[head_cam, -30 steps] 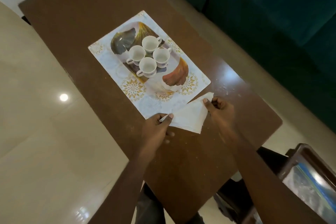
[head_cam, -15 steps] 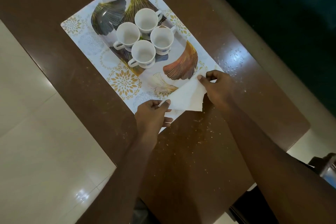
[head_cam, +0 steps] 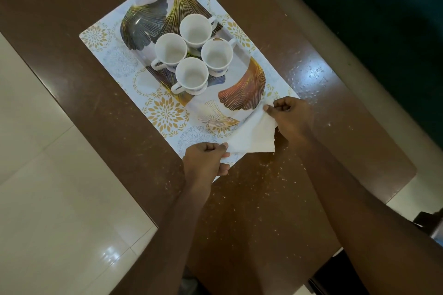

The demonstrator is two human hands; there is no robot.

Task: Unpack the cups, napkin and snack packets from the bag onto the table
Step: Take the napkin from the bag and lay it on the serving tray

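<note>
A white paper napkin (head_cam: pixel 251 136) lies folded in a triangle over the near corner of the patterned placemat (head_cam: pixel 165 115). My left hand (head_cam: pixel 206 160) pinches its near-left corner. My right hand (head_cam: pixel 291 117) pinches its far-right corner beside the tray's rim. Several white cups (head_cam: pixel 191 76) stand upright and empty, clustered in the middle of the leaf-patterned tray (head_cam: pixel 242 93) on the placemat. No bag and no snack packets are in view.
The brown table (head_cam: pixel 263 211) is speckled with pale crumbs. Its left edge borders a cream tiled floor (head_cam: pixel 60 199). A dark green sofa (head_cam: pixel 383 19) lies beyond the table's right side. A dark object (head_cam: pixel 429 223) shows at the right edge.
Both hands have carried the napkin from the bare table up onto the placemat's near corner, against the tray. The view has dropped closer to the tray.
</note>
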